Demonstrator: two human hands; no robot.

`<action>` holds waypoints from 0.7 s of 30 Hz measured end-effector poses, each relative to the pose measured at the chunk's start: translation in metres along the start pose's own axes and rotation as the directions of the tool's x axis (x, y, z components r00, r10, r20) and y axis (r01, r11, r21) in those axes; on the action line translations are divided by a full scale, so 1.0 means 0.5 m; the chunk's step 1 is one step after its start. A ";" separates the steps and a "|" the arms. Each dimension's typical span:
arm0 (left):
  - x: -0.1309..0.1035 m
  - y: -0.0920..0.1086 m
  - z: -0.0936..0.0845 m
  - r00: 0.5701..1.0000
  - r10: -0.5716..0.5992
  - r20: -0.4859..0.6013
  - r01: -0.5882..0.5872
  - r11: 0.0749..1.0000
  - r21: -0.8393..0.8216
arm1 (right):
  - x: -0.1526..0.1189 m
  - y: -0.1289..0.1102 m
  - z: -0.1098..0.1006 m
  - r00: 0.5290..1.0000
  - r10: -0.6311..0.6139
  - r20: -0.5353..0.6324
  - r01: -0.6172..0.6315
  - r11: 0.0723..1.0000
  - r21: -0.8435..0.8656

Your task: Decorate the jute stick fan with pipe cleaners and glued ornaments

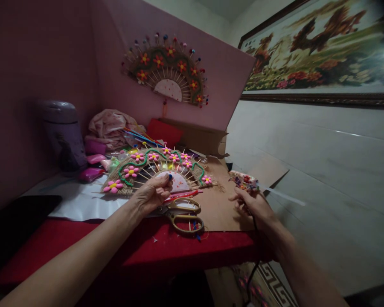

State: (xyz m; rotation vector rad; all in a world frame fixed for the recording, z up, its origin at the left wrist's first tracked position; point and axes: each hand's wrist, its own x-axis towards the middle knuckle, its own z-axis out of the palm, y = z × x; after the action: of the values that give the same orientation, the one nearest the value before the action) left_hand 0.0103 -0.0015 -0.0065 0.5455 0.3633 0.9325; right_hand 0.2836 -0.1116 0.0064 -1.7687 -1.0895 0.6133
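Observation:
My left hand is closed in a pinch on a small dark blue ball, held just in front of the fan's white centre. The fan lies on the table with pink clay flowers and a wavy green strip on its woven band. At the right, my right hand is wrapped round a glue gun covered in a floral pattern. A translucent glue stick sticks out of it and a dark cord hangs below. Scissors with gold handles lie just right of my left hand.
A purple bottle stands at the left beside pink bags and pink cloth. Cardboard covers the right of the red-clothed table. A finished-looking fan hangs on the pink board behind.

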 end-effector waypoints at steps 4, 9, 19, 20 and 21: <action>-0.006 -0.006 0.005 0.999 -0.037 0.014 0.037 0.999 0.015 | -0.088 -0.070 0.062 0.952 -0.044 0.304 -0.060 0.944 0.325; -0.015 -0.010 0.012 0.998 -0.052 -0.032 0.053 0.998 0.023 | -0.126 -0.091 0.143 0.885 -0.176 0.431 0.013 0.935 0.356; -0.013 -0.009 0.009 0.997 -0.076 -0.003 0.075 0.997 -0.029 | -0.115 -0.097 0.201 0.872 -0.265 0.413 0.102 0.921 0.376; -0.012 -0.009 0.009 0.997 -0.076 0.006 0.076 0.996 -0.035 | -0.114 -0.098 0.203 0.872 -0.267 0.410 0.109 0.923 0.370; -0.012 -0.009 0.009 0.997 -0.081 0.013 0.081 0.996 -0.041 | -0.114 -0.099 0.204 0.873 -0.269 0.406 0.115 0.924 0.365</action>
State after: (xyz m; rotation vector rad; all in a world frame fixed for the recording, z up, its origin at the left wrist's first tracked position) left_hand 0.0121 -0.0099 -0.0054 0.4945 0.3523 0.8568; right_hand 0.1566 -0.1071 0.0034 -1.2308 -1.3662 1.0494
